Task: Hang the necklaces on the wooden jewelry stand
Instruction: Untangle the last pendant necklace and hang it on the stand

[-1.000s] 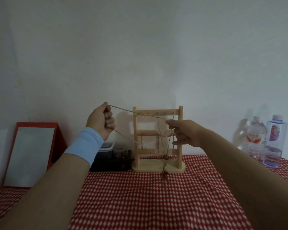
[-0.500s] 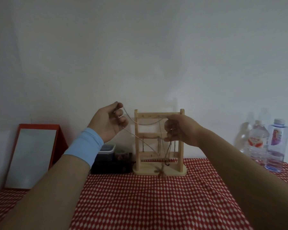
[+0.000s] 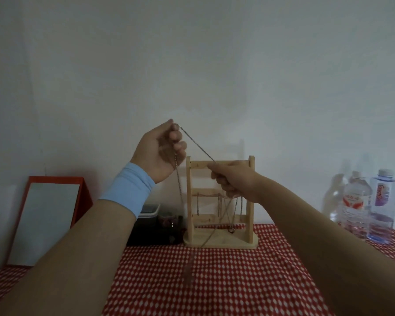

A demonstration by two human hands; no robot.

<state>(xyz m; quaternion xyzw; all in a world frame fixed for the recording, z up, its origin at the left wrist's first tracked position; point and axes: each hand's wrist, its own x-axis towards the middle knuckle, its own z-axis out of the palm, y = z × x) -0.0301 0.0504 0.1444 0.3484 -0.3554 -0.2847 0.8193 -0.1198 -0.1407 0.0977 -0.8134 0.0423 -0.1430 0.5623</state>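
Progress: one necklace in hand and not yet on the stand, others already hung.

- Left hand [image 3: 160, 151]: fingers [image 3: 178, 145] curled in, tips pinching a thin silver-coloured chain necklace [image 3: 197, 145]. I hold it raised, left of the stand's top.
- Right hand [image 3: 233, 179]: fingertips [image 3: 214, 166] pressed together on the same chain, right in front of the top rail [image 3: 198, 165]. Whether they touch the rail, I cannot tell.
- Between the two pinches the chain runs straight and taut. A second length drops from my left hand past the left post; its lower end is a blur over the cloth.
- Pale wooden ladder-shaped jewelry stand [image 3: 251, 201]: upright on its oval base, near the wall. Several fine chains [image 3: 230, 210] hang from the middle rail [image 3: 205, 192], one with a small ring pendant near the base.
- Judgement: partly done; this chain has to be looped over a peg or rail, likely the top one. I see no loose necklaces on the red-and-white checked tablecloth [image 3: 214, 281].
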